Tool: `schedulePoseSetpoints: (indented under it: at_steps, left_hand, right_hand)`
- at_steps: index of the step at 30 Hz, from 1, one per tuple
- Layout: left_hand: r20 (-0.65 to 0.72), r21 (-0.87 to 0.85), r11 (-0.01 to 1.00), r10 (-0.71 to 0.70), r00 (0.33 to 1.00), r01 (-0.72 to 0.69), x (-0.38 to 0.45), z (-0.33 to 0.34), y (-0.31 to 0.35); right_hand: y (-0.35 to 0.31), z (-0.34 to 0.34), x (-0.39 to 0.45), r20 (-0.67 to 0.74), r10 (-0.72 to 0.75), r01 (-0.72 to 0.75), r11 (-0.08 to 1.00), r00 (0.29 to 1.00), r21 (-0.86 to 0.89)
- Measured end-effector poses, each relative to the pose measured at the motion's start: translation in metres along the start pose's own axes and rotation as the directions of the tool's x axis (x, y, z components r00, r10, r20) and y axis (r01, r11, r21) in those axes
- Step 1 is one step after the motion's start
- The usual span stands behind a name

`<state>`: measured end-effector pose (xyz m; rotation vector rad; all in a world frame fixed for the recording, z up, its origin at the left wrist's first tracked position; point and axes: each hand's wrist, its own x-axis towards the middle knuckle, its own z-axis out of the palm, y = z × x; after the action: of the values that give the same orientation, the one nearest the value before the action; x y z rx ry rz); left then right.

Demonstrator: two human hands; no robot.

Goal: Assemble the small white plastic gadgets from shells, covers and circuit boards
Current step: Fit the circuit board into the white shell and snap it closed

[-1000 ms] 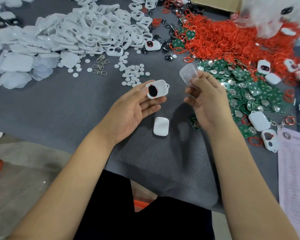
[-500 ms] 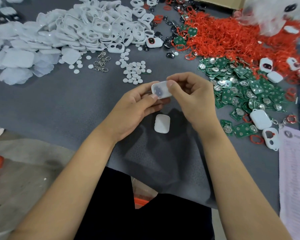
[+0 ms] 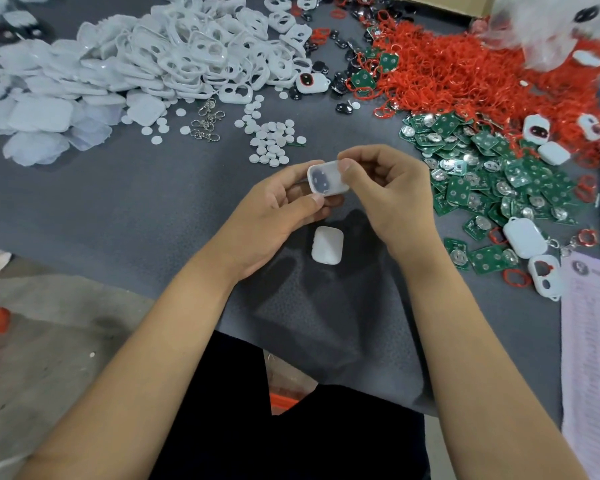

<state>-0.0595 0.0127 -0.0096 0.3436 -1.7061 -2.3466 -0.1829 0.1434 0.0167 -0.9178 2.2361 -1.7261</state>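
Note:
A small white gadget shell point(image 3: 326, 178) with a translucent cover laid on it is held between both hands above the grey table. My left hand point(image 3: 278, 213) grips it from below and the left, thumb at its lower edge. My right hand point(image 3: 388, 195) pinches its right end with thumb and curled fingers. Dark round shapes show through the cover. A plain white cover point(image 3: 327, 244) lies flat on the cloth just below the hands.
White shells point(image 3: 174, 53) are heaped at the back left, with white discs point(image 3: 272, 143) and metal clasps point(image 3: 207, 123) in front. Red rings point(image 3: 465, 71) pile at the back right, green circuit boards point(image 3: 492, 174) to the right, a printed sheet point(image 3: 593, 358) at the right edge.
My right hand brought the translucent cover down from the air onto the shell in my left hand. Both hands now hold the shell together, closer in than before.

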Motion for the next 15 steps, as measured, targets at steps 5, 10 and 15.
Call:
schedulePoseSetpoints:
  at_steps: [5, 10, 15]
  left_hand:
    - [-0.010, 0.023, 1.000, -0.009, 1.000, 0.009, -0.0004, 0.0004, 0.0016]
    - [-0.026, 0.038, 0.999, -0.015, 1.000, 0.016, -0.0012, 0.0018, 0.0029]
    - [-0.075, 0.146, 0.989, 0.016, 0.997, -0.005, -0.0019, 0.0058, 0.0036]
  right_hand:
    - [0.0007, 0.0003, 0.0002, -0.002, 0.001, -0.001, 1.000, 1.000, -0.004]
    - [0.0009, 0.0006, 0.0003, 0.000, -0.010, 0.010, 1.000, 1.000, -0.022]
    - [0.0016, 0.0030, -0.0002, 0.006, -0.039, 0.040, 0.995, 0.999, -0.096]
